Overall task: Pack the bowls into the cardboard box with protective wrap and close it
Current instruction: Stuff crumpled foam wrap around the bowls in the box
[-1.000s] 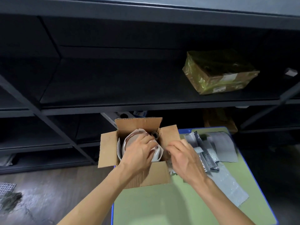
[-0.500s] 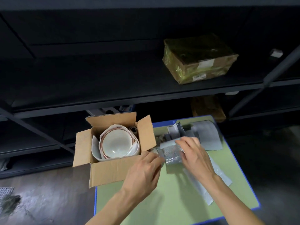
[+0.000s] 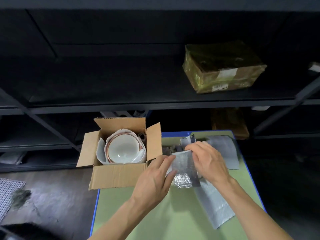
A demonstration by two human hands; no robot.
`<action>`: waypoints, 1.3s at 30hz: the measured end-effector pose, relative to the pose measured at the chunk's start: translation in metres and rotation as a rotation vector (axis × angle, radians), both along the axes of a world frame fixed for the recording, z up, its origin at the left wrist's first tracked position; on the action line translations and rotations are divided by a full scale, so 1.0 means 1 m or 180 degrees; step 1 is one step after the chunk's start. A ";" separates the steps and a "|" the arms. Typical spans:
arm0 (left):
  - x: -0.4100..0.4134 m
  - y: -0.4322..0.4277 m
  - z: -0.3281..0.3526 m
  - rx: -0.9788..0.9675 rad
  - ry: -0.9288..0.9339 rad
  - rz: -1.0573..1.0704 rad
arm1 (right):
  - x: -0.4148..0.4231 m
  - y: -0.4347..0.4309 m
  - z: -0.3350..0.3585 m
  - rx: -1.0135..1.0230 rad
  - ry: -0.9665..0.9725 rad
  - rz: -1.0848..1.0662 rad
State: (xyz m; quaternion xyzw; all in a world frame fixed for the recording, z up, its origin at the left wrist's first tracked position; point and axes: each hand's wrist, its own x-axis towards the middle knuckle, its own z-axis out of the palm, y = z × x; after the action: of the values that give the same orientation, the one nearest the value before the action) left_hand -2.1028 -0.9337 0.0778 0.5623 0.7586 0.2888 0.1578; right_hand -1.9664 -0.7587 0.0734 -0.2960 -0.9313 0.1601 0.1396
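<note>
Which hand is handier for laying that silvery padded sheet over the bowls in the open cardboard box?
Probably the left hand: it holds the silvery padded sheet nearest the open cardboard box.

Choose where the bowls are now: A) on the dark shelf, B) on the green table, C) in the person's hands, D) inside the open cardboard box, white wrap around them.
D: the bowls sit in the open cardboard box inside white wrap; left hand and right hand hold a silver sheet.

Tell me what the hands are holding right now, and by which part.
One silver wrap sheet, held by both: the left hand grips its left edge, the right hand pinches its top edge.
</note>
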 end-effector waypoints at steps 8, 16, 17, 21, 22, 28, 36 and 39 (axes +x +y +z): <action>0.020 0.029 0.022 0.0304 -0.0179 0.0315 | 0.033 -0.014 0.027 -0.0707 0.0325 0.0378; 0.022 0.030 0.024 -0.0123 -0.0503 -0.0368 | 0.051 -0.031 0.024 -0.0699 0.0579 0.0284; 0.022 0.029 0.025 -0.0136 -0.0564 -0.0398 | 0.055 -0.034 0.022 -0.0754 0.0610 0.0240; 0.025 0.026 0.022 -0.0102 -0.0866 -0.0321 | 0.070 -0.041 0.023 -0.1468 0.0562 0.0204; 0.026 0.024 0.022 -0.0075 -0.0920 -0.0301 | 0.072 -0.042 0.023 -0.1608 0.0506 0.0196; 0.035 0.020 0.020 0.0005 -0.1217 -0.0263 | 0.071 -0.039 0.016 -0.1687 0.0281 -0.0169; 0.043 0.015 0.015 -0.0225 -0.1501 -0.0345 | 0.078 -0.042 0.015 -0.1805 0.0010 -0.0091; 0.044 0.016 0.014 -0.0248 -0.1549 -0.0255 | 0.077 -0.042 0.018 -0.1820 0.0015 -0.0036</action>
State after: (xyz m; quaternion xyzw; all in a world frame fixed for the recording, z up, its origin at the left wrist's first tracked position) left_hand -2.0583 -0.9177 0.0913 0.4993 0.6860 0.3797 0.3688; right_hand -1.8892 -0.8008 0.0917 -0.3282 -0.8463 0.4162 0.0535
